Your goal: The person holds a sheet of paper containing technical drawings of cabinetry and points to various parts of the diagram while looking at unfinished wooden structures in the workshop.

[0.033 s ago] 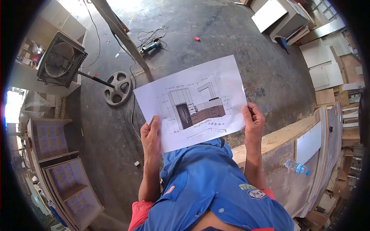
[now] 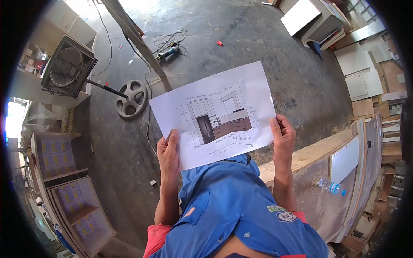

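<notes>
A white paper sheet with a printed drawing of kitchen cabinets and handwritten marks is stretched between my two hands, slightly tilted, in front of my waist. My left hand pinches its left edge near the lower corner, thumb on top. At the opposite edge my right hand grips the sheet the same way, thumb over the paper and the other fingers curled behind. The parts of the fingers under the sheet are hidden.
A fan on a round base stands at the left by a metal post. A corded power tool lies on the floor. Open cabinets are lower left. At right, a plastic bottle rests on a wooden bench; boards lie beyond.
</notes>
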Available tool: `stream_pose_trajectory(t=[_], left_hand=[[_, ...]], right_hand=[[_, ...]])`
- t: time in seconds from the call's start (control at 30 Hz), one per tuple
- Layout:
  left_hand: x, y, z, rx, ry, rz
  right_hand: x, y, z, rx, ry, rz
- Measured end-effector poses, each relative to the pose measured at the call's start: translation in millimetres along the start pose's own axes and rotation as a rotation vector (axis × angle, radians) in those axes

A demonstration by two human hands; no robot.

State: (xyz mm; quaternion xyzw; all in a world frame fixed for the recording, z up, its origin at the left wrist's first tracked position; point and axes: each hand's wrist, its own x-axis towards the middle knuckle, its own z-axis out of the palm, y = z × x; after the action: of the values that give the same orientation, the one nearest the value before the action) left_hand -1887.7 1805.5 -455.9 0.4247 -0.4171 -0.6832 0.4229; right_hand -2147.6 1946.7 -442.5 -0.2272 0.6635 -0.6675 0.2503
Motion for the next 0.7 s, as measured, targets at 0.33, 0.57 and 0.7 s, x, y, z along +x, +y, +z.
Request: stream_pose_trajectory(t=[0.33,0.57,0.7], left_hand=[[3.1,-3.1,-2.4,-0.020,-0.008,0.000],[2.5,-2.0,-1.0,-0.023,0.010,-0.028],[1.8,-0.2,0.8,-0.017,0.006,-0.023]], right_hand=[[-0.2,-0.6,-2.0,0.027,-0.016,0.044],[-1.7,-5.2,-0.2,0.009,-0.003,0.049],[-1.7,-4.9,-1.4,0.033,-0.009,0.063]])
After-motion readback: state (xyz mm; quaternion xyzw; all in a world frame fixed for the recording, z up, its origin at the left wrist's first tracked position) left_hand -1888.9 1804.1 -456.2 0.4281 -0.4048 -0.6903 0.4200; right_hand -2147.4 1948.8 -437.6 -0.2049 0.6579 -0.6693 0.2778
